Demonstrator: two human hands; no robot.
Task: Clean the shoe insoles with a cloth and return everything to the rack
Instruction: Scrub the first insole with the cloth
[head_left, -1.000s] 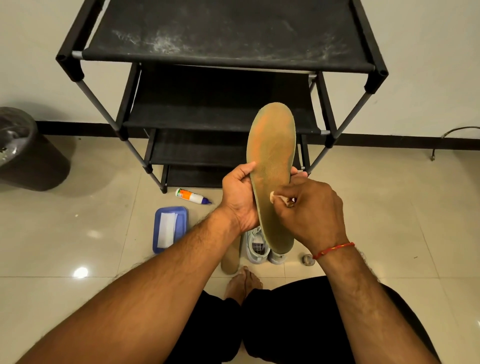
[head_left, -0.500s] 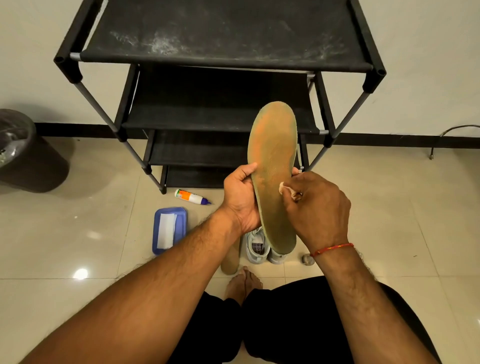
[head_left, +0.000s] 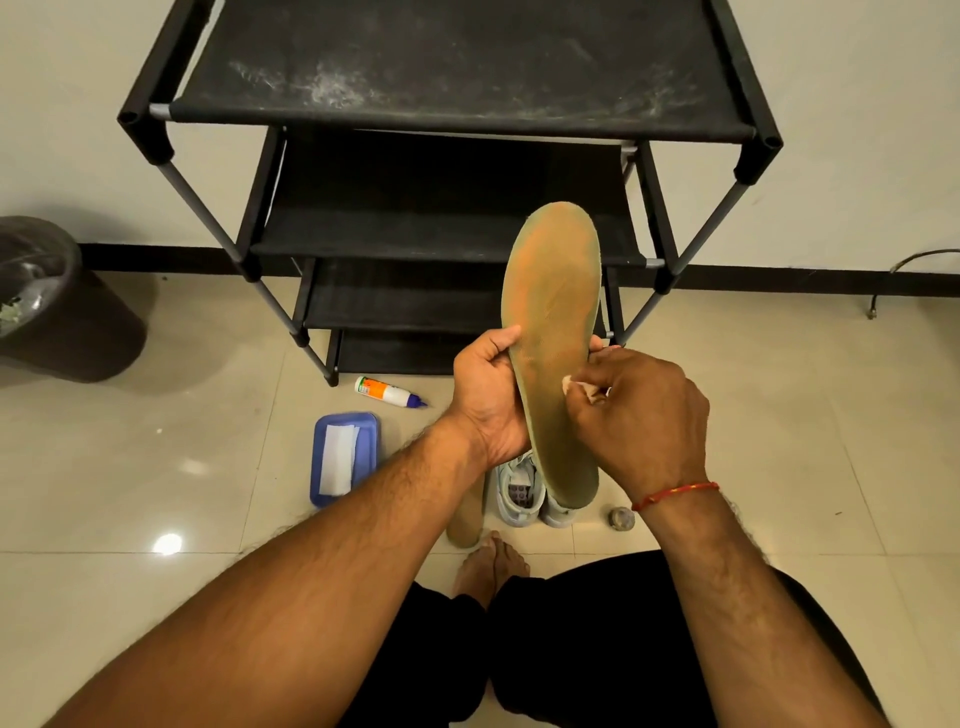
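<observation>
My left hand (head_left: 488, 400) grips a tan, worn insole (head_left: 553, 312) by its left edge and holds it upright in front of the black shoe rack (head_left: 452, 98). A small whitish cloth (head_left: 574, 385) is pinched in my right hand (head_left: 639, 415) and pressed against the insole's lower middle. On the floor below stand pale grey shoes (head_left: 519, 488), partly hidden by the insole. A second insole (head_left: 466, 519) lies to their left, half covered by my left arm.
A blue tray (head_left: 369, 431) holding a white sheet lies on the tiled floor at the left. A white and orange bottle (head_left: 387, 389) lies near the rack's foot. A dark bin (head_left: 57, 301) stands far left, a small round cap (head_left: 622, 518) sits right of the shoes.
My right hand with the cloth has slid a little up the insole, from its lower part toward the middle. The left hand keeps the insole nearly still.
</observation>
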